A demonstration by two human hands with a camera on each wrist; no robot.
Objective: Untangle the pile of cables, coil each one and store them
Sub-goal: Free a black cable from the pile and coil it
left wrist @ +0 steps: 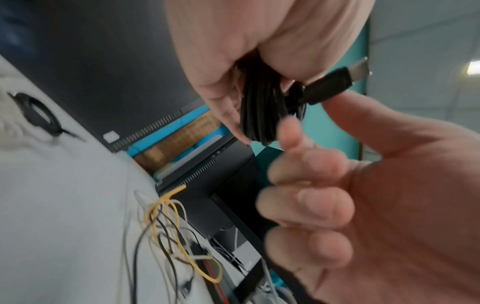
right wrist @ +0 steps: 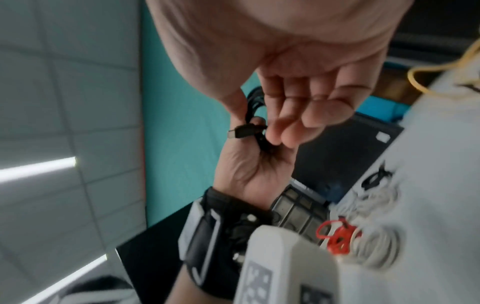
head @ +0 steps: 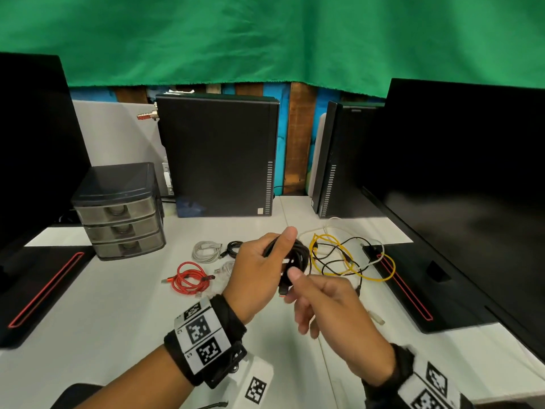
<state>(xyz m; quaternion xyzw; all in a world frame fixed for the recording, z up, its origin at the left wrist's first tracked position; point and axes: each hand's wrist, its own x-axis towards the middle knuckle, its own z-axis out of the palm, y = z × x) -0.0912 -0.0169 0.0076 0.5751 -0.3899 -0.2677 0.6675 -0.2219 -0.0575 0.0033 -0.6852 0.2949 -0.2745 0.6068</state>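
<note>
Holding the black round-jacketed cable coil [head: 290, 255] above the white desk [head: 118, 314], the left hand [head: 259, 270] has its fingers curled through the loops and its thumb pressed over the top of the bundle. The right hand [head: 327, 302] sits just beside it with fingers loosely bent; its thumb and forefinger appear to be at the cable's free end, where the black USB plug with a metal tip [left wrist: 335, 82] sticks out, though blur in the wrist views leaves it unclear whether they actually pinch it.

The step in hand looks like finishing this coil. To do it well, keep the left grip firm so the loops stay even, then pass the plug end around or through the bundle and snug it so the coil cannot spring open. Avoid bending the cable sharply at the plug.

Already coiled on the desk, to the left, lie a red braided cable [head: 190, 277], a white cable [head: 206, 250] and a small black cable [head: 234, 247]. To the right, the tangle of yellow, black and white cables [head: 348, 255] remains unsorted. The grey three-drawer plastic organiser [head: 118, 214], drawers shut, is the likely storage place, so set this coil down near the others.
</note>
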